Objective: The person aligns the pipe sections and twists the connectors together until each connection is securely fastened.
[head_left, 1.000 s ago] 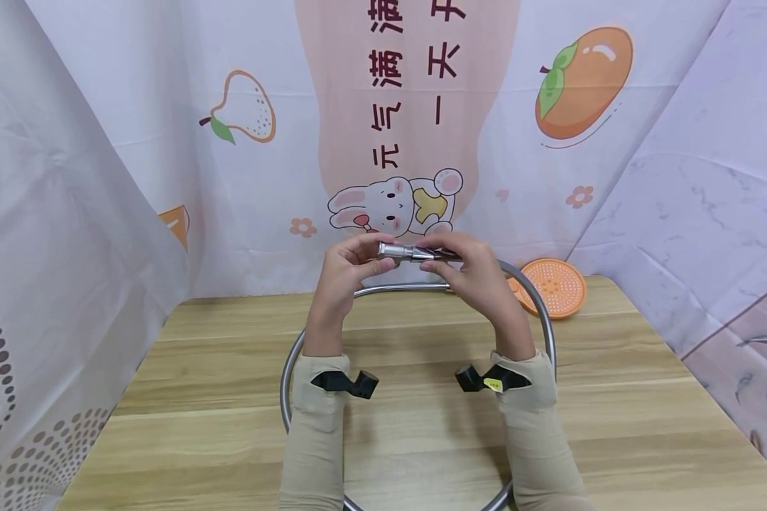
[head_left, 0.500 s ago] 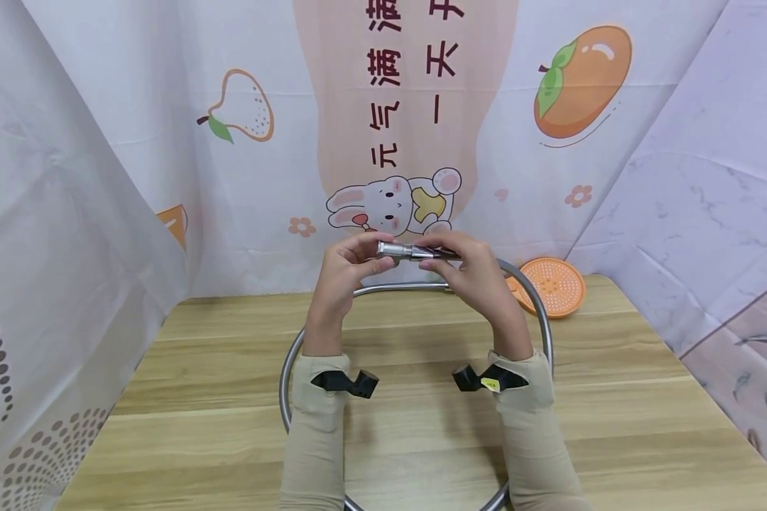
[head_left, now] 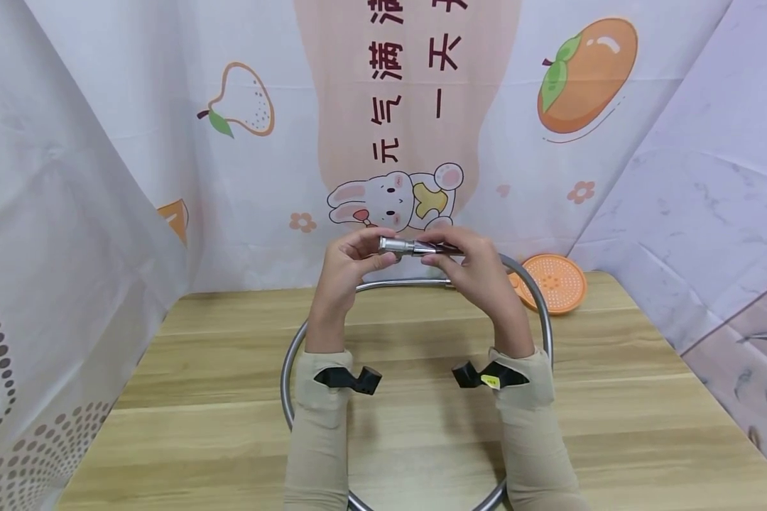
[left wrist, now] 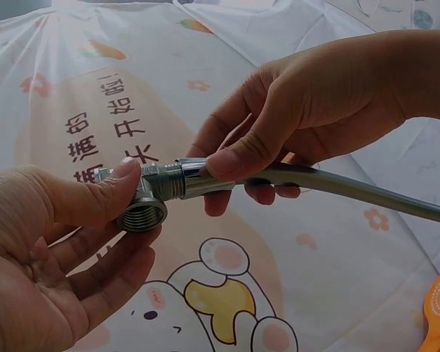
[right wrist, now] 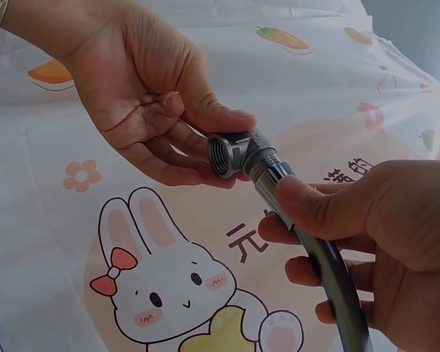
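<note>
My left hand pinches a small metal tee pipe fitting between thumb and fingers. One threaded, open mouth of the fitting faces the camera in both wrist views. My right hand grips the chrome end nut of a grey flexible shower hose. That nut sits over the end of the fitting's outer thread, and several thread turns still show beside it in the left wrist view. Both hands hold the pieces in line above the far part of the table. The hose loops down around both forearms.
An orange perforated round paddle with a short handle lies at the table's back right, close behind the hose. The hose's other metal end lies near the back edge. A printed curtain hangs behind the wooden table.
The head view has tilted down slightly. Both hands keep their grip on the fitting and the hose nut, with hardly any visible movement.
</note>
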A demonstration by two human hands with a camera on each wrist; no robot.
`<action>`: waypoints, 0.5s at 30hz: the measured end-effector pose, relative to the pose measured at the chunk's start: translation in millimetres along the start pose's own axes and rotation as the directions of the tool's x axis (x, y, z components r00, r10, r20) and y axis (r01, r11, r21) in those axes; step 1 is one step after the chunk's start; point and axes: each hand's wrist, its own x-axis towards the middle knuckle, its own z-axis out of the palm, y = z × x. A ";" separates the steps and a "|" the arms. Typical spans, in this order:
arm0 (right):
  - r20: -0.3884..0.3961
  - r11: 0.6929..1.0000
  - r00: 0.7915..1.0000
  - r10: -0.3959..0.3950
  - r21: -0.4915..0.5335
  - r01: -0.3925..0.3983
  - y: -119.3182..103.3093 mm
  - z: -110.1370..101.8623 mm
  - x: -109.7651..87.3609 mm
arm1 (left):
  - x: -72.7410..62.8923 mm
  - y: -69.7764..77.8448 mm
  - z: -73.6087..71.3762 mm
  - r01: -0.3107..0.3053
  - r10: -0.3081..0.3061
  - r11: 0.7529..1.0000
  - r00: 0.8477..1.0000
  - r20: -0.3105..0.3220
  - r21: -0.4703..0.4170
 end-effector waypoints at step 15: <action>0.011 1.000 1.000 0.008 0.001 -0.008 -1.8 0.8 1.4 | -0.5 3.9 -1.8 0.020 -0.020 1.000 1.000 -0.003 0.017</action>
